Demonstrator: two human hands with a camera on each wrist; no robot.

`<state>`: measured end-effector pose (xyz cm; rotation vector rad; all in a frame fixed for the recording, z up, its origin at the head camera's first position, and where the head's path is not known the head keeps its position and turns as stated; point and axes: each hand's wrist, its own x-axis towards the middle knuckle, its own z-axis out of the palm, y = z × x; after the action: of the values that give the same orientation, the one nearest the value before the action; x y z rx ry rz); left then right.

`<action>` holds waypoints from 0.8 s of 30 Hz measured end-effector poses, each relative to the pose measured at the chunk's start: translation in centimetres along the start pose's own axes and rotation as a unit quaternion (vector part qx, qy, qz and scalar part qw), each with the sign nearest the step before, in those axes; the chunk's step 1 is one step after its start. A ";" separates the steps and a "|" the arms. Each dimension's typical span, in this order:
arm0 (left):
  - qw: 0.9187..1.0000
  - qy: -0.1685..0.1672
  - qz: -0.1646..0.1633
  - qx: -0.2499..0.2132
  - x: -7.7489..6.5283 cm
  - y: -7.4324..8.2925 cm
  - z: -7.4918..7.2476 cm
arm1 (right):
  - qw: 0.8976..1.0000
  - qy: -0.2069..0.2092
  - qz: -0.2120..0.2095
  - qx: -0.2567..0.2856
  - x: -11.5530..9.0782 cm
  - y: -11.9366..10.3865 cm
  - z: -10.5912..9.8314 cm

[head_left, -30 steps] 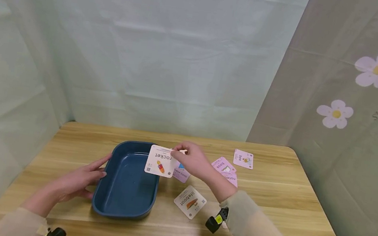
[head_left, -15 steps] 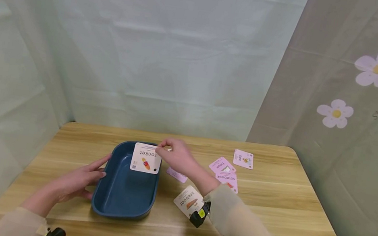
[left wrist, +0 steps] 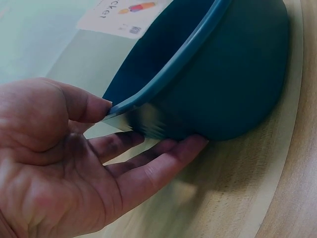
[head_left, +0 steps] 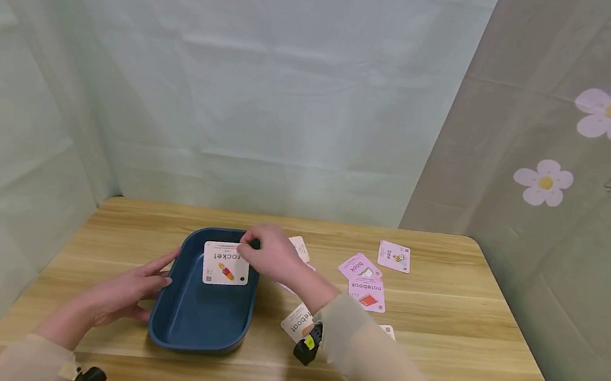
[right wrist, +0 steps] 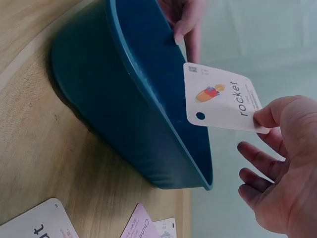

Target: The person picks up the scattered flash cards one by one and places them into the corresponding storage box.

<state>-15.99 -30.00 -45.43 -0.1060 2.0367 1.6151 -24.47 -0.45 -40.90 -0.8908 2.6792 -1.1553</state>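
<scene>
Touching blue tub [head_left: 203,320] with left hand [head_left: 130,293]; pinching in right hand [head_left: 274,256] a rocket flashcard [head_left: 225,263], likely light, stiff, best held by edges.

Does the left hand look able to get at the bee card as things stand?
Probably not directly: the left hand touches the blue bin, and the right hand, pinching the rocket card, stands between. The bee card itself lies uncovered.
</scene>
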 end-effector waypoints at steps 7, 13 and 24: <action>1.000 0.002 0.001 -0.004 0.0 -0.1 0.0 | 0.997 -0.016 -0.020 -0.076 0.7 -0.2 0.9; 1.000 0.005 0.003 -0.005 -0.1 0.1 0.1 | 0.991 -0.053 -0.023 -0.121 1.1 -0.6 1.4; 1.000 0.001 0.004 -0.005 -0.1 0.1 0.1 | 0.976 -0.106 -0.033 -0.187 1.4 -0.9 2.5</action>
<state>-15.87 -29.90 -45.29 -0.1032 2.0327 1.6297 -24.43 -3.32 -41.87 -1.0905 2.7466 -0.5281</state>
